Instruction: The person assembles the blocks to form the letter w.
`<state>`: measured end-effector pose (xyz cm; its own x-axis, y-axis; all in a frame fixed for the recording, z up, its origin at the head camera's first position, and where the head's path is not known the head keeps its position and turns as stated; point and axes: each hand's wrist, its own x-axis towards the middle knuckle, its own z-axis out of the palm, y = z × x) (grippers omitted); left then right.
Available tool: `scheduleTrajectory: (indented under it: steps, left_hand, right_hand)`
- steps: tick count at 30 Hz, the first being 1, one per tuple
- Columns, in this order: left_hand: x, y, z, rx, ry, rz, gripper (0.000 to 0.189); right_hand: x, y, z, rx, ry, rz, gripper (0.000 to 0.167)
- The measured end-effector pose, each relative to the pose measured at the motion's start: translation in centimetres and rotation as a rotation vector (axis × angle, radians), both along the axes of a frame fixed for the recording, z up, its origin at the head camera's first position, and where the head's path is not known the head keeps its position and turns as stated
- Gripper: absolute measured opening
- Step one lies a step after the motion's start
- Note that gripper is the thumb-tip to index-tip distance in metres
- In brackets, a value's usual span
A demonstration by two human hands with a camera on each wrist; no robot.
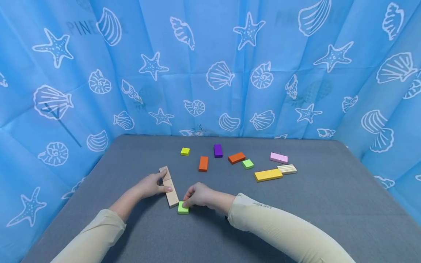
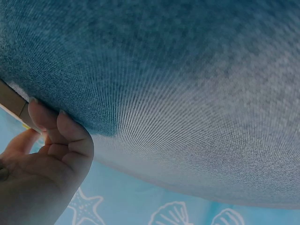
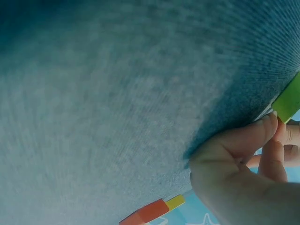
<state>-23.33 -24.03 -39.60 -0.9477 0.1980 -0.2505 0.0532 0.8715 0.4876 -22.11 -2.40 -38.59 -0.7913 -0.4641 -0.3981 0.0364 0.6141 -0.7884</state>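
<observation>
Two plain wooden blocks, a shorter one (image 1: 167,175) and a longer one (image 1: 171,195), lie end to end in a slanting row on the grey table. My left hand (image 1: 148,186) holds this row from its left side, thumb over the longer block and fingertips by the shorter one. In the left wrist view, the fingers touch the side of the wood (image 2: 11,100). With thumb and fingertips, my right hand (image 1: 201,195) pinches a light green square block (image 1: 182,210) at the near end of the row. That green block (image 3: 288,100) shows at the right edge of the right wrist view.
Farther back lie a yellow-green block (image 1: 185,151), a purple block (image 1: 218,151), two orange-red blocks (image 1: 203,164) (image 1: 236,157) and another green square (image 1: 248,164). To the right are a pink block (image 1: 279,157), a yellow block (image 1: 268,175) and a ridged wooden piece (image 1: 287,169). A blue curtain (image 1: 204,51) hangs behind.
</observation>
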Motion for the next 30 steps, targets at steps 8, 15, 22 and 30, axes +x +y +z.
scheduleTrajectory:
  steps: [8, 15, 22, 30]
  left_hand:
    - [0.0, 0.1, 0.1, -0.001, -0.011, 0.001, 0.088]
    - [0.0, 0.1, 0.1, 0.002, -0.02, 0.006, 0.088]
    - [0.1, 0.1, -0.1, 0.003, 0.003, 0.006, 0.087]
    - [0.4, 0.4, 0.2, 0.002, 0.03, 0.006, 0.086]
  right_hand:
    - [-0.1, 0.5, 0.1, -0.023, -0.035, -0.021, 0.007]
    - [-0.4, 0.6, 0.0, -0.012, -0.036, -0.039, 0.006]
    - [-1.2, 1.2, -0.1, -0.036, -0.015, -0.07, 0.007]
    - [-2.9, 2.3, -0.3, -0.114, 0.038, -0.189, 0.01]
